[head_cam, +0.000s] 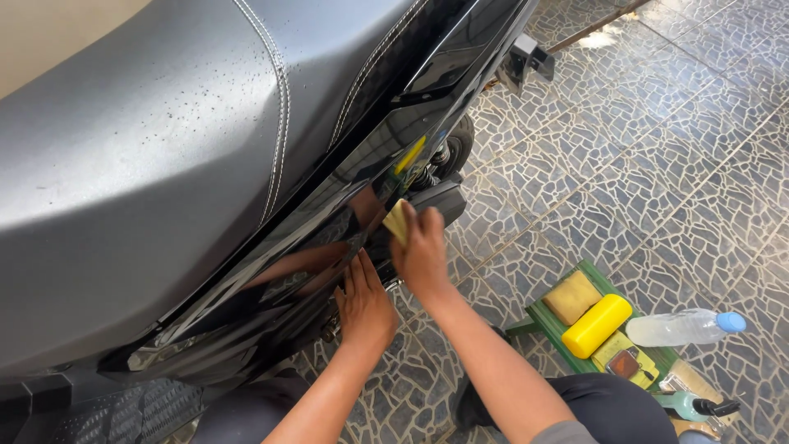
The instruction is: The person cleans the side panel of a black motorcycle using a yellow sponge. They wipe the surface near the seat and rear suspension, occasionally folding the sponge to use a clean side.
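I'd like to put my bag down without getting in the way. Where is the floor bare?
The tiled floor is bare on the right, between the scooter's rear wheel and the green stool. The stool is crowded: sponge, yellow bottle, clear bottle. Both hands work at the black panel.

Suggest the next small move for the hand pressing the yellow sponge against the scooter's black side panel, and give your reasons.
Probably slide the yellow sponge a short way along the black side panel. The right hand already presses it flat on the glossy surface, and the left hand rests on the panel's lower edge just below, steadying. The panel beside the sponge lies open.
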